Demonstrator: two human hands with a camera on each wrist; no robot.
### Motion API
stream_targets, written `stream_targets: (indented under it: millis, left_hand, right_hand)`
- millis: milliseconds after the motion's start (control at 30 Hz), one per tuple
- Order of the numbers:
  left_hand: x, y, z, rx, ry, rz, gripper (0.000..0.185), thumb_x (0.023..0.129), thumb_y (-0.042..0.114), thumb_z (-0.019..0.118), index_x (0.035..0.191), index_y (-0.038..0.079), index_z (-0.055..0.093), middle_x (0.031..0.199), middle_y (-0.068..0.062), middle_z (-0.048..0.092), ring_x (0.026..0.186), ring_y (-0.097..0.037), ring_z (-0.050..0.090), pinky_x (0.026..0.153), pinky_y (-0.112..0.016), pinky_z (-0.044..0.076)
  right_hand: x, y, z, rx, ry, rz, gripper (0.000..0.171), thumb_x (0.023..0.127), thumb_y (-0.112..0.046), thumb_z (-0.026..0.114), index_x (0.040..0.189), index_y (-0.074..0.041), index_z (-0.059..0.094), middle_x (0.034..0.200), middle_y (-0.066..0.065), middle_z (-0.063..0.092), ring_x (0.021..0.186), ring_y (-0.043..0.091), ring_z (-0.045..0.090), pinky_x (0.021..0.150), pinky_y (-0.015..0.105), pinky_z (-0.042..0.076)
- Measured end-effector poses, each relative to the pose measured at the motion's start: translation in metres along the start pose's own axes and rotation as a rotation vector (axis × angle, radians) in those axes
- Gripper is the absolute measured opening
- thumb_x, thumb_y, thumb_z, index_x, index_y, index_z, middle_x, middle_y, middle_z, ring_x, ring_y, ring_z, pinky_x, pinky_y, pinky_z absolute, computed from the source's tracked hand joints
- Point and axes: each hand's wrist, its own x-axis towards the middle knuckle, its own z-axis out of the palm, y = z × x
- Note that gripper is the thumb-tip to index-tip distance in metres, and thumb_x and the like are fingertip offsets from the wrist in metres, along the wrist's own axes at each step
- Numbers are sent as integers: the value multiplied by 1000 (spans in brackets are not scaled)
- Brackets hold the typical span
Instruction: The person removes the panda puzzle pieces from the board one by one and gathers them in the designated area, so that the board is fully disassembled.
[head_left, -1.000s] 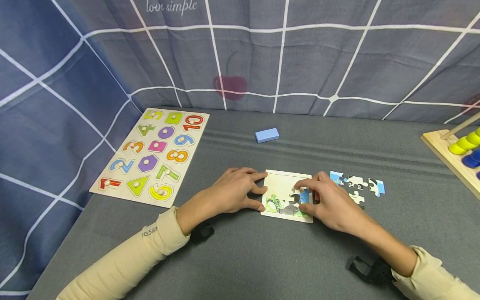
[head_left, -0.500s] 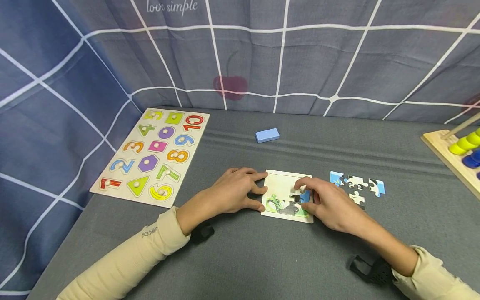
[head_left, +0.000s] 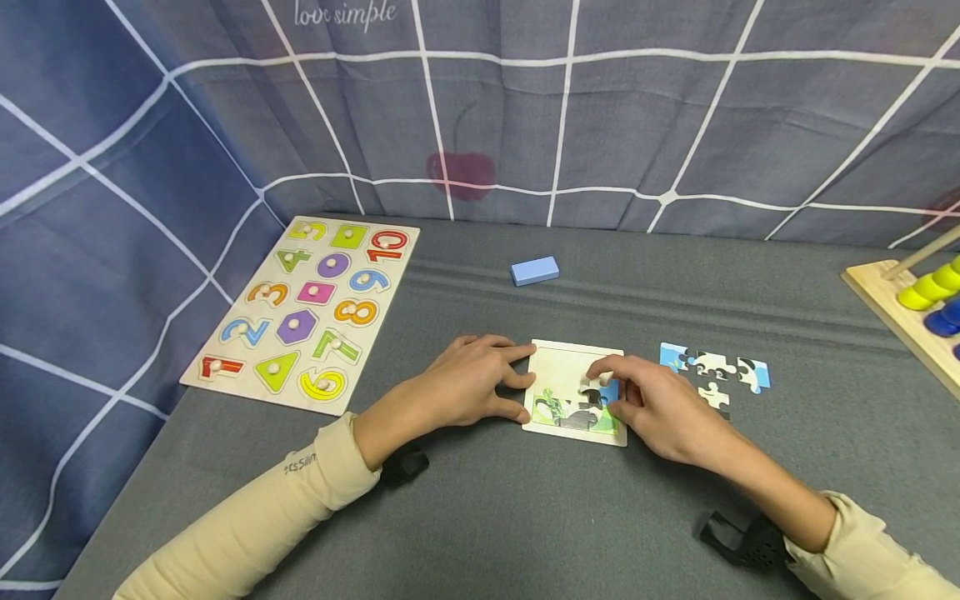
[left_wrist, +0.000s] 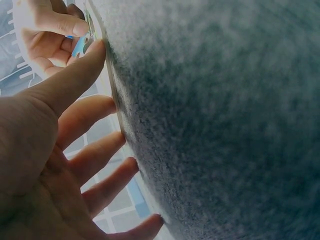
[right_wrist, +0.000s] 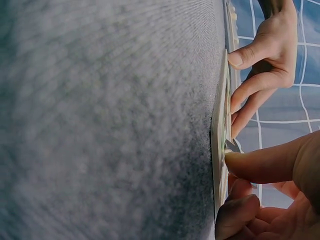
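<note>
at three o'clock on the pale square wooden tray (head_left: 558, 371), right hand (head_left: 663, 408) pinches blue-black jigsaw piece (head_left: 611, 390); level it, splayed left hand (head_left: 472, 383) bracing.

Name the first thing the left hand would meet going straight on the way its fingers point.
The panda puzzle tray, straight away: the left hand seems to touch its left edge, though contact is hard to judge.
</note>
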Motion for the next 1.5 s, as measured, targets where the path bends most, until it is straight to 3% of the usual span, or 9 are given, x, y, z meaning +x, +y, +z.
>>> stream_targets:
  millis: [367, 633, 1167, 1500]
  left_hand:
    - [0, 0, 0, 6, 4, 8, 53, 84, 50, 74, 130, 24, 67, 154, 5, 39, 139, -20, 36, 110, -54, 28]
    - [0, 0, 0, 4, -2, 4, 53, 84, 49, 74, 131, 24, 67, 155, 5, 39, 140, -20, 35, 110, -54, 28]
    - [0, 0, -1, -5, -6, -5, 53, 84, 49, 74, 131, 24, 66, 155, 6, 38, 140, -19, 35, 110, -54, 27]
    - [-1, 1, -1, -3, -7, -8, 54, 84, 49, 74, 131, 24, 66, 155, 6, 38, 140, -19, 35, 110, -54, 27]
  right_hand:
    - [-2, 0, -1, 112, 0, 9, 36, 87, 3, 68, 122, -9, 67, 71, -6, 54, 56, 7, 46, 52, 26, 40]
    - [-3, 1, -3, 217, 16, 21, 34, 87, 4, 68, 119, -8, 67, 72, -3, 55, 56, 9, 45, 52, 26, 40]
    - [-26, 16, -15, 228, 43, 38, 35, 91, 2, 64, 122, -13, 66, 73, -2, 50, 54, 7, 38, 52, 28, 35]
    - [-49, 33, -27, 258, 65, 80, 34, 93, 4, 61, 124, -12, 64, 64, -5, 44, 50, 10, 37, 46, 30, 34]
